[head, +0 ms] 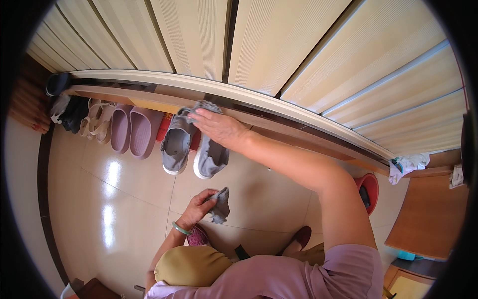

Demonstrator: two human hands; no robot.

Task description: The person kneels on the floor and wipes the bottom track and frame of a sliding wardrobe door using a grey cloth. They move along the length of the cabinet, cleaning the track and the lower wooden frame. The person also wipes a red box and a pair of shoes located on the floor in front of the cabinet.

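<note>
My right hand (pixel 220 127) reaches up and forward to a wooden ledge and presses on a crumpled grey cloth (pixel 208 106). The palm faces down with the fingers over the cloth. Under and beside that hand stands a pair of grey slip-on shoes with white soles, the left one (pixel 173 147) and the right one (pixel 213 159), toes towards the ledge. Lower down, my left hand (pixel 199 207), with a green bangle at the wrist, pinches a second piece of grey cloth (pixel 220 205) above the tiled floor.
Left of the grey shoes stand mauve slides (pixel 142 132), beige sandals (pixel 101 123) and dark shoes (pixel 76 114). A ribbed cream panel (pixel 254 45) rises behind the wooden ledge (pixel 287 129). At right are a red bucket (pixel 369 190), white cloths (pixel 412 162) and a brown wooden surface (pixel 429 213).
</note>
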